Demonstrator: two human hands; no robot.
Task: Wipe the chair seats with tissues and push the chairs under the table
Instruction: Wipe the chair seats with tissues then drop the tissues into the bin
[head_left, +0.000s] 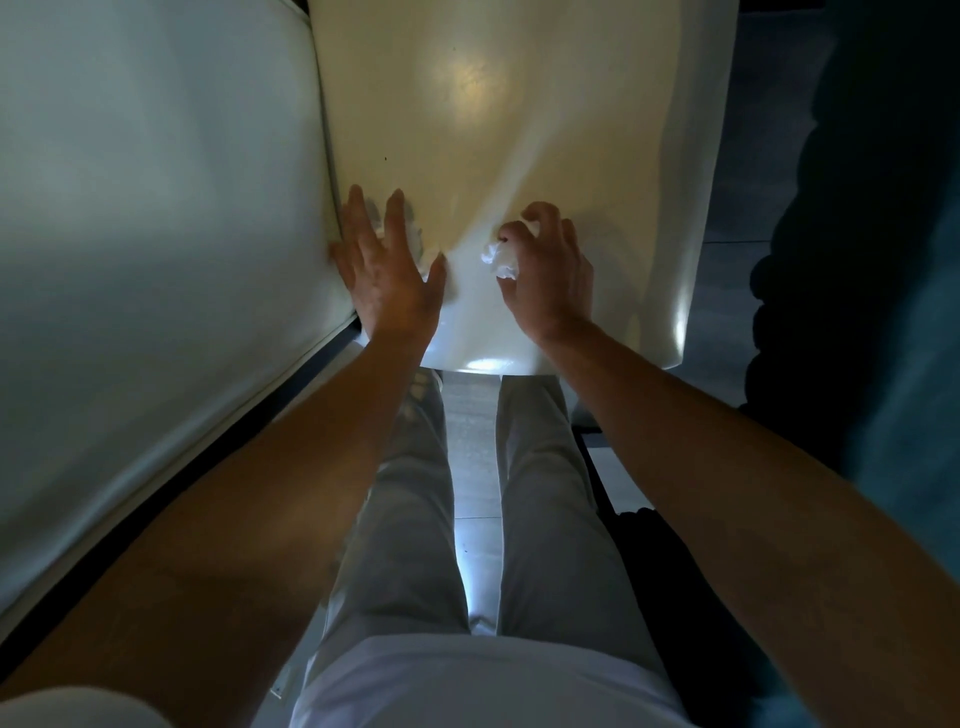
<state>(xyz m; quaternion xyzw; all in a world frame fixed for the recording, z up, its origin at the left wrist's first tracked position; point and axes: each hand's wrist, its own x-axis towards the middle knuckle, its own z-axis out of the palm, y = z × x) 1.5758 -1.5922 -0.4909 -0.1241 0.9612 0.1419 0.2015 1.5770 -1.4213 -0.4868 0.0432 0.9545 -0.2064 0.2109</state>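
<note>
A cream chair seat fills the upper middle of the view, glossy with a bright reflection. My left hand lies flat on its near left corner, fingers spread, pressing a white tissue that shows between the fingers. My right hand is curled over a crumpled white tissue on the seat's near part. Both hands touch the seat close to its front edge.
A large white surface runs along the left, right beside the seat. A dark teal upholstered shape stands at the right. Grey floor tiles show between it and the seat. My legs stand just before the seat's front edge.
</note>
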